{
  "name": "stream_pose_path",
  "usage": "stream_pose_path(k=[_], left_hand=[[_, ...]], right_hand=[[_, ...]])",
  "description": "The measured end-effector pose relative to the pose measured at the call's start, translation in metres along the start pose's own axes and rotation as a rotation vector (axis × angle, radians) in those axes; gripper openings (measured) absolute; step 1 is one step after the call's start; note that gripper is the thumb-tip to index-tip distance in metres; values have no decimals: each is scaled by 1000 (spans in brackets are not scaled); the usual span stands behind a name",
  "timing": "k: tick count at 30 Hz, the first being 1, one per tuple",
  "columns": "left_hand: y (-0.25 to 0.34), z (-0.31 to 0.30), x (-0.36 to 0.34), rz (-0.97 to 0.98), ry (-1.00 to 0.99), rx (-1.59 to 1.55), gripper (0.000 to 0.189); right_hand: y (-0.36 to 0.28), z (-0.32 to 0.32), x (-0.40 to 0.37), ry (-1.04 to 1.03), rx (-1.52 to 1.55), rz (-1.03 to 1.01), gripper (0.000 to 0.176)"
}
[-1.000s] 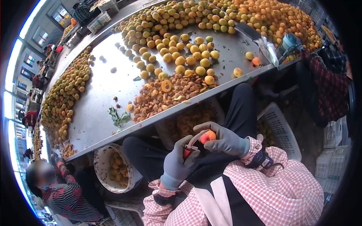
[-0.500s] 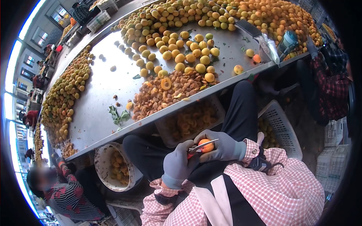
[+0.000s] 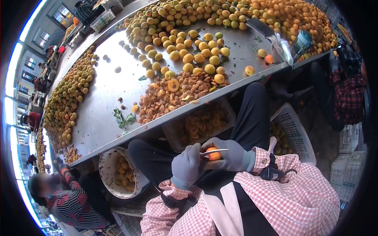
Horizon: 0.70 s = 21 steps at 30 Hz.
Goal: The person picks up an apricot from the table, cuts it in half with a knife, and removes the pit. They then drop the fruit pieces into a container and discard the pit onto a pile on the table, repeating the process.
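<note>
My gloved left hand is closed around the red handle of a knife, most of which its fingers cover. My gloved right hand grips an orange apricot above my lap, and the knife's blade lies across the fruit. Both hands nearly touch. Below the table edge, a crate of opened apricot pieces sits between my knees. On the table, a heap of brown pits lies close to the edge, with loose whole apricots behind it.
The metal table carries big apricot piles, a dark phone-like slab and a blue-green bottle. A white bucket with fruit stands left of my knee, a white crate right. Co-workers sit at left and right.
The knife's blade has turned from a slant to nearly level across the apricot. My left hand has rolled, hiding more of the red handle. The right-hand co-worker's arm has shifted back from the table.
</note>
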<state>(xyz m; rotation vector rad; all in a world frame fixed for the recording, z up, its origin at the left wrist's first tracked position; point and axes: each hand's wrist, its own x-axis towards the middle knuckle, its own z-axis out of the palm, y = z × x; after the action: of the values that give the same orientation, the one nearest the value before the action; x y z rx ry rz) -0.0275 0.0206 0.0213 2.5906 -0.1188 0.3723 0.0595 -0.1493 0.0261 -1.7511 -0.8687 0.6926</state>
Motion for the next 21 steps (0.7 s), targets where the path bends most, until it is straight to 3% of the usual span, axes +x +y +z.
stream_pose_path(k=[5,8,11,14,16,17,19,20,21], left_hand=[[-6,13,1,-27,46,-54,51],[-14,27,-1,-49,72,-90,54],[-23,42,-6,-90,89,19,61],[-17,38,-5,-126,44,-118,67],[-10,25,-1,-237,-160,-368,72],[-8,18,3,-236,-160,-367,72],[-5,4,13,-291,-224,-951,73],[-5,1,15,-292,-223,-951,73],[-4,-1,17,-393,-243,-1172,75]], right_hand=[[11,15,2,6,16,69,55],[16,21,10,65,262,131,61],[16,20,15,84,244,152,62],[6,5,14,91,-19,227,56],[9,0,16,77,-109,263,50],[14,-2,16,78,-109,262,50],[24,-2,15,20,271,13,47],[20,-4,15,18,270,14,47],[13,-8,16,27,255,-12,45]])
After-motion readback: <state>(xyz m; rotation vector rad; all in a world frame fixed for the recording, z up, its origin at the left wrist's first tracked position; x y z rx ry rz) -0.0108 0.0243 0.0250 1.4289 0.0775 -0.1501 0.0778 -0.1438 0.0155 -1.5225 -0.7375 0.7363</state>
